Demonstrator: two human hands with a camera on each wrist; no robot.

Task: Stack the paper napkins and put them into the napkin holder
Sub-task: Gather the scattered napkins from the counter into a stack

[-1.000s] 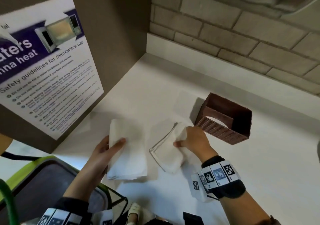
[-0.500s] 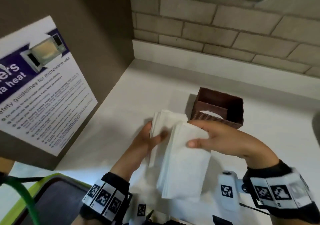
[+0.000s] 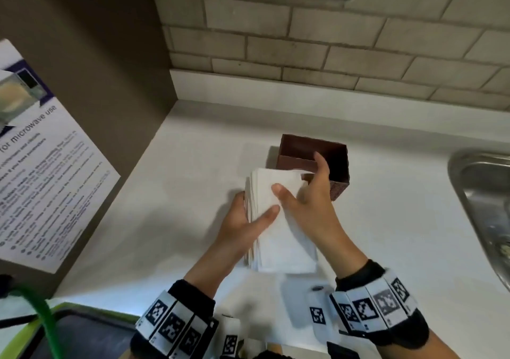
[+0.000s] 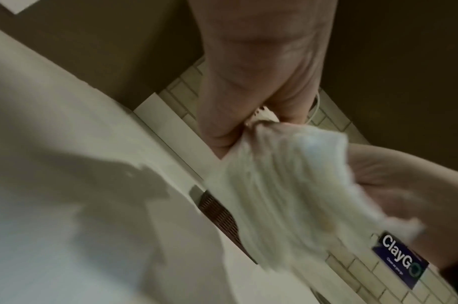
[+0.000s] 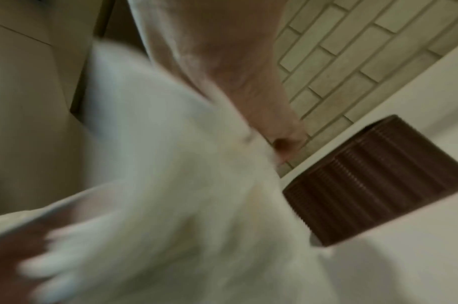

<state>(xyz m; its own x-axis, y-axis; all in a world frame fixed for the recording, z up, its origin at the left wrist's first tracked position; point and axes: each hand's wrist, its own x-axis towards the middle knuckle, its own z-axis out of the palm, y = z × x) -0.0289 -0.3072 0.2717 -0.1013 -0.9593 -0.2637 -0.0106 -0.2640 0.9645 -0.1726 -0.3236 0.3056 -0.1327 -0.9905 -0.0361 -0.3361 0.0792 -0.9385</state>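
Note:
A stack of white paper napkins (image 3: 278,237) is held above the white counter between both hands. My left hand (image 3: 248,220) grips its left edge, thumb on top. My right hand (image 3: 306,193) grips the right side, thumb on top and fingers behind. The brown ribbed napkin holder (image 3: 339,165) stands open-topped just behind the stack, partly hidden by my right hand. The left wrist view shows the stack's layered edge (image 4: 287,195) and the holder (image 4: 220,216) beyond. The right wrist view is blurred, with napkins (image 5: 183,185) beside the holder (image 5: 378,181).
A brick wall (image 3: 331,41) runs along the back of the counter (image 3: 165,193). A brown panel with a microwave safety poster (image 3: 41,165) stands at the left. A steel sink (image 3: 485,207) lies at the right edge. A green-rimmed tray (image 3: 69,331) sits at bottom left.
Two separate napkin piles were lifted from the counter and brought together into one stack. Both hands now hold it closer to the holder.

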